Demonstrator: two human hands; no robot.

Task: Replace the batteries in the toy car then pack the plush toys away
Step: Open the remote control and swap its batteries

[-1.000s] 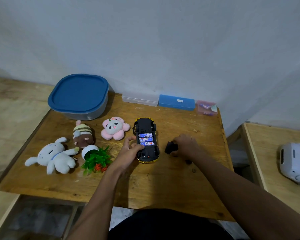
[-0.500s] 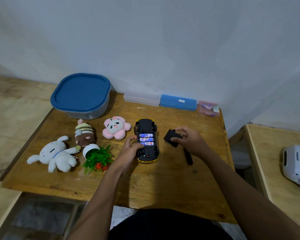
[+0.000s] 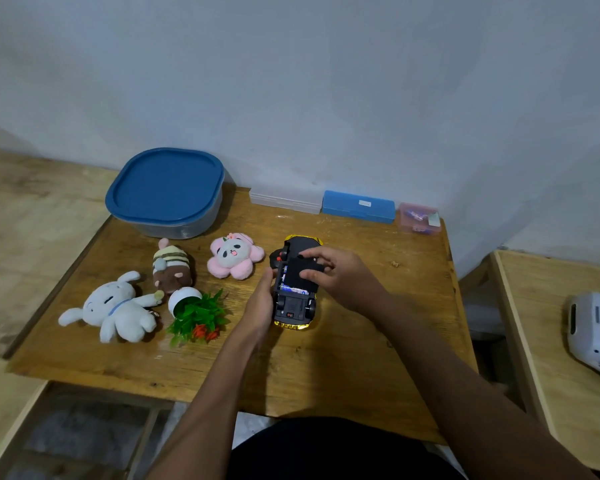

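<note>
Presently batteries (image 3: 293, 289) in toy car (image 3: 293, 308); right hand (image 3: 340, 275) pinches battery cover (image 3: 300, 277), part-seated; left hand (image 3: 262, 303) grips car side. Plush toys (image 3: 234, 256) unpacked; container (image 3: 167, 188) at table's far-left corner lidded.

Left grip (image 3: 262, 306) edge-on, thumb side up, curled — right grip (image 3: 340, 275) palm down, fingers (image 3: 314, 252) bent, pinching.

A worn wooden table (image 3: 326, 375) stands against a pale grey-blue wall (image 3: 326, 81), with a lighter wooden bench (image 3: 534, 306) just to its right.
</note>
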